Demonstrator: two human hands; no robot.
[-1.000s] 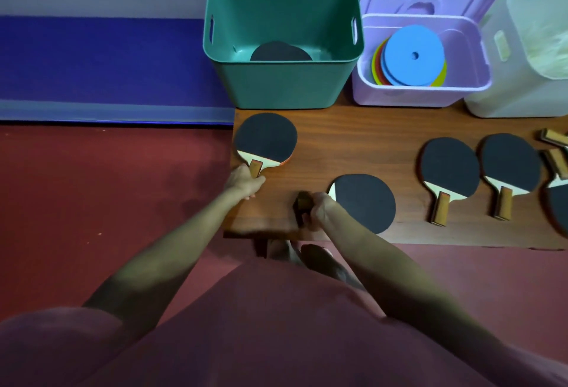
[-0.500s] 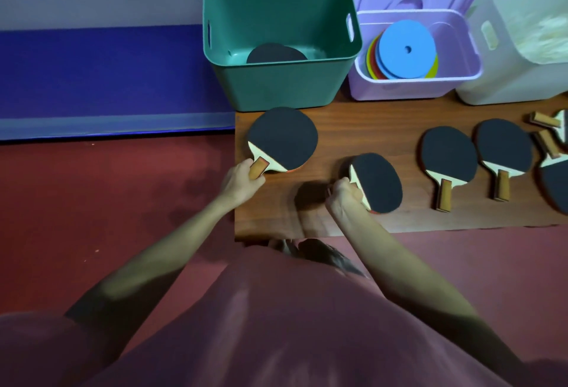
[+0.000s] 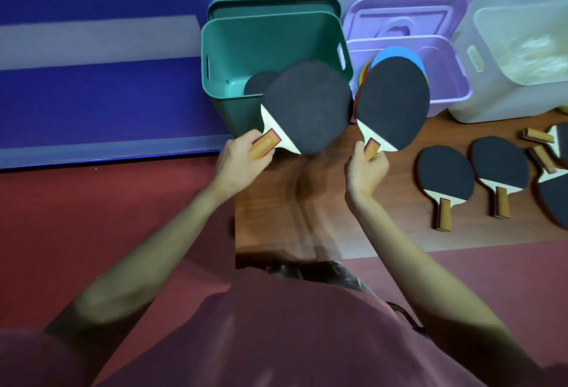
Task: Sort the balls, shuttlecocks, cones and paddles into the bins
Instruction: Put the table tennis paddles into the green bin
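My left hand (image 3: 238, 160) grips the wooden handle of a black-faced paddle (image 3: 307, 107), raised in front of the green bin (image 3: 267, 48). My right hand (image 3: 365, 171) grips the handle of a second black paddle (image 3: 393, 100), lifted before the purple bin (image 3: 445, 63). A dark paddle (image 3: 258, 82) lies inside the green bin. The purple bin holds flat cones, a blue one (image 3: 396, 53) on top. Several more paddles (image 3: 444, 177) lie on the wooden board (image 3: 307, 202) to the right.
A white bin (image 3: 519, 48) with pale contents stands at the far right. Green and purple lids lean behind their bins. Red floor surrounds the board; a blue and white wall runs behind. My pink shirt fills the bottom of the view.
Both hands have lifted their paddles off the board and raised them toward the bins. The view has tilted up and moved closer.
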